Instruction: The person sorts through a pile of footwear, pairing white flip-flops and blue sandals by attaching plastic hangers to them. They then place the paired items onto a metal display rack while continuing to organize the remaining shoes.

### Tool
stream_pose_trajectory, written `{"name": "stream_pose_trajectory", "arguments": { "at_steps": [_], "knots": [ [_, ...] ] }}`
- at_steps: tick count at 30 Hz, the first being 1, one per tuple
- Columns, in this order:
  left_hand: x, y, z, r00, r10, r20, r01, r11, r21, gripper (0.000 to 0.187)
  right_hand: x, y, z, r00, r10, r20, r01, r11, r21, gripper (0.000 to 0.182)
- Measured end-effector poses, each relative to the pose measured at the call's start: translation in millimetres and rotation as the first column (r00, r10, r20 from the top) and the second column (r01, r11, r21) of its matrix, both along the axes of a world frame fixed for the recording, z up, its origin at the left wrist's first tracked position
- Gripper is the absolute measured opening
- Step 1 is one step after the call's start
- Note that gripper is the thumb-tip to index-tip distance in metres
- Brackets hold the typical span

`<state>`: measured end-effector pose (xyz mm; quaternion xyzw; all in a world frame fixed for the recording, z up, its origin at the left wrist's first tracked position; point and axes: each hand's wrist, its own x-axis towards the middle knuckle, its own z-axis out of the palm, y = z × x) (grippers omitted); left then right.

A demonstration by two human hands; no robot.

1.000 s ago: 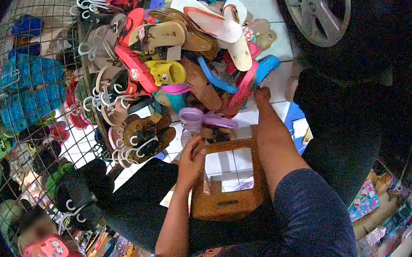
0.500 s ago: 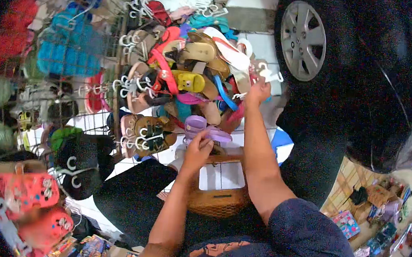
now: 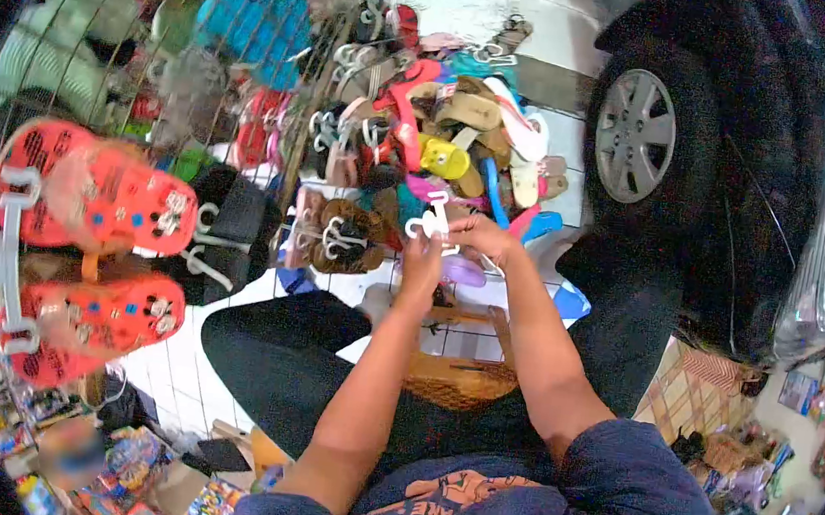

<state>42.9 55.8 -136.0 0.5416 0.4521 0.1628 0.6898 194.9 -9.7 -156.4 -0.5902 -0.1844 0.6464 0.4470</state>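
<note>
A white plastic hanger is between my two hands, in front of the pile of sandals. My left hand is closed on its lower part. My right hand pinches at its right side. Just below and behind the hands is a purple sandal, partly hidden by them. In the pile beyond lie a yellow sandal, a blue sandal and a red sandal.
A wire rack with hanging footwear stands at the left, red sandals nearest. A car wheel and dark car body are at the right. A brown wooden stool is between my legs.
My right hand has come back from the pile's right side with the white hanger and meets my left hand above the purple sandal. The view has shifted, showing more of the red sandals.
</note>
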Motion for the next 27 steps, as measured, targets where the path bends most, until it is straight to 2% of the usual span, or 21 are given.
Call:
{"name": "stream_pose_trajectory", "arguments": {
  "at_steps": [1,2,3,5,6,7,10,11,13,14,16,18,19,21,23,24,27],
  "knots": [
    [2,0,9,0.999,0.048,0.005,-0.048,0.999,0.022,0.03,-9,9,17,0.999,-0.053,-0.004,0.053,0.999,0.007,0.02],
    [4,-2,19,0.995,0.101,-0.01,-0.099,0.99,0.102,0.03,-11,15,37,1.0,-0.007,0.006,0.007,0.998,0.056,0.017],
    [6,-1,22,0.981,0.178,0.075,-0.186,0.975,0.12,0.03,-15,22,37,0.996,-0.053,-0.065,0.06,0.993,0.101,0.016],
    [11,6,53,0.969,0.236,0.079,-0.246,0.958,0.147,0.033,-17,42,25,0.991,-0.125,-0.044,0.131,0.978,0.161,0.022],
    [14,7,40,0.924,0.355,0.143,-0.364,0.93,0.044,0.038,-19,50,24,0.987,-0.157,0.038,0.145,0.964,0.223,0.02],
    [13,9,41,0.919,0.371,0.137,-0.38,0.924,0.044,0.038,-21,57,40,0.983,-0.177,-0.045,0.183,0.953,0.24,0.018],
    [8,13,28,0.789,0.598,0.143,-0.589,0.802,-0.105,0.039,-33,78,40,0.977,-0.199,-0.074,0.21,0.951,0.227,0.019],
    [3,13,21,0.782,0.607,0.141,-0.597,0.795,-0.107,0.039,-36,85,37,0.981,-0.192,-0.013,0.19,0.958,0.217,0.02],
    [-6,17,35,0.821,0.562,0.1,-0.441,0.735,-0.514,0.041,-43,92,29,0.982,-0.18,0.051,0.166,0.965,0.205,0.021],
    [-3,13,52,0.784,0.619,0.054,-0.487,0.666,-0.565,0.043,-46,95,26,0.954,-0.298,0.029,0.287,0.938,0.197,0.021],
    [-3,13,48,0.768,0.64,0.019,-0.531,0.653,-0.54,0.041,-49,101,26,0.873,-0.488,0.002,0.482,0.862,0.156,0.022],
    [-2,15,43,0.754,0.657,-0.014,-0.568,0.641,-0.515,0.04,-46,107,27,0.858,-0.513,-0.027,0.509,0.842,0.179,0.023],
    [-2,17,42,0.757,0.652,0.04,-0.528,0.647,-0.549,0.04,-43,112,22,0.845,-0.532,-0.062,0.532,0.822,0.203,0.023],
    [-4,21,40,0.753,0.642,0.147,-0.444,0.66,-0.606,0.041,-38,127,6,0.828,-0.561,0.007,0.544,0.806,0.232,0.025],
    [-2,21,40,0.742,0.658,0.126,-0.472,0.647,-0.599,0.04,-33,136,-3,0.816,-0.578,-0.005,0.571,0.805,0.164,0.019],
    [-2,21,37,0.743,0.658,0.124,-0.456,0.632,-0.627,0.039,-33,142,-4,0.774,-0.62,0.128,0.607,0.784,0.132,0.02],
    [0,20,33,0.751,0.649,0.123,-0.437,0.628,-0.644,0.039,-29,146,-1,0.77,-0.632,0.088,0.615,0.772,0.161,0.02]
  ]
}}
